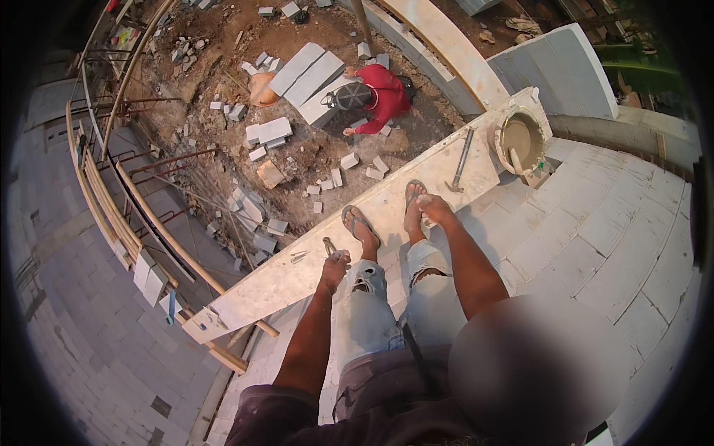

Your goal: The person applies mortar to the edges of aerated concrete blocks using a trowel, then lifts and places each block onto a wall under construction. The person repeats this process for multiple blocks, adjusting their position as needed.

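Note:
Both of my arms reach down toward a long pale plank (277,276) under my sandalled feet. My left hand (337,269) is closed, its fingers drawn together left of my left foot; what they hold, if anything, is too small to make out. A small pincer-like tool (328,243) shows just beyond those fingers, and whether they touch it is unclear. Close by on the plank are small thin pieces (299,257). My right hand (434,208) is closed in front of my right foot, its contents hidden. Farther right, a hammer (461,160) lies on the plank.
At the plank's right end stands a round bucket (520,140) of grey mix with a tool in it. Below, a person in a red top (383,98) bends beside large pale blocks (309,73). Poles (167,241) cross at left; a block wall (587,245) rises at right.

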Demonstrator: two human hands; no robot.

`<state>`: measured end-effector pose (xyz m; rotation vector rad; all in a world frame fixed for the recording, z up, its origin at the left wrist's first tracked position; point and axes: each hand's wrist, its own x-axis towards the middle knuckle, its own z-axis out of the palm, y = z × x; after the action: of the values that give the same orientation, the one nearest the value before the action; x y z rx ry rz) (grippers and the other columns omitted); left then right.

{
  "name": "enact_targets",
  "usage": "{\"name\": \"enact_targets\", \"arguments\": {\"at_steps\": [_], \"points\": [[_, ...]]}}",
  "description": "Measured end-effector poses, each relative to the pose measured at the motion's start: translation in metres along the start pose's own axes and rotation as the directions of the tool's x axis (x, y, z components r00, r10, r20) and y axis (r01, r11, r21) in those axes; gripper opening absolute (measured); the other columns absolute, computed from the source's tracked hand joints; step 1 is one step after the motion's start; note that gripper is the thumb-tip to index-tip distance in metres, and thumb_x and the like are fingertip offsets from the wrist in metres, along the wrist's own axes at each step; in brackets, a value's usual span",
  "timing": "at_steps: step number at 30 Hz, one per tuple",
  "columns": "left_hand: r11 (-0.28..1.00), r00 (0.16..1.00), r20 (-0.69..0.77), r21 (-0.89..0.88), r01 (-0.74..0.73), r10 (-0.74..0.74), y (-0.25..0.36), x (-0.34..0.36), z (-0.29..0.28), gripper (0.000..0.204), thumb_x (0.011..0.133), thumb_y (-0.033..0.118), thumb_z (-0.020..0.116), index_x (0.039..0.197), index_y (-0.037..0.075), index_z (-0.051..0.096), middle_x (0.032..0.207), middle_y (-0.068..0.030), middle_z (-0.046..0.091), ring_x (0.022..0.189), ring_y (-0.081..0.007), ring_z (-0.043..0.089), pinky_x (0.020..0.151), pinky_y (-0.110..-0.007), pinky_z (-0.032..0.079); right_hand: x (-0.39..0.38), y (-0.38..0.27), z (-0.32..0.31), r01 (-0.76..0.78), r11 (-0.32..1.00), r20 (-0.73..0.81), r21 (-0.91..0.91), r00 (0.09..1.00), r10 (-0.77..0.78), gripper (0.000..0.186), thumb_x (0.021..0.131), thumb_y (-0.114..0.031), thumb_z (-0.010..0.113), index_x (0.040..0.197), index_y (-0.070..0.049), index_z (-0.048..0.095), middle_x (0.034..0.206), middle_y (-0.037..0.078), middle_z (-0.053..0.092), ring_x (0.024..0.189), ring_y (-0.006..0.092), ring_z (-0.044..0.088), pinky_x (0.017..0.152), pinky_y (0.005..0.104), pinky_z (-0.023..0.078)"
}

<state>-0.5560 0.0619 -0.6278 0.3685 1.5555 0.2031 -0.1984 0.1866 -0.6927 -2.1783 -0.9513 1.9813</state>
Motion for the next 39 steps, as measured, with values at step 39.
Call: {"name": "enact_targets", "arguments": {"at_steps": [39], "points": [[0.974, 0.978, -0.13, 0.18, -0.137, 0.162, 0.065, 0.345, -0.014, 0.047, 0.097, 0.032, 0.059, 0.123, -0.006, 0.059, 0.106, -0.0146, 0.068, 0.096, -0.0226, 0.061, 0.088, -0.035, 0.047, 0.278, -0.012, 0.033, 0.152, 0.94, 0.04, -0.304, 0.988, -0.147, 0.048, 0.09, -0.038, 0.061, 0.122, -0.003, 0.064, 0.124, 0.021, 0.063, 0.119, 0.0353, 0.058, 0.102, 0.0402, 0.043]]}}
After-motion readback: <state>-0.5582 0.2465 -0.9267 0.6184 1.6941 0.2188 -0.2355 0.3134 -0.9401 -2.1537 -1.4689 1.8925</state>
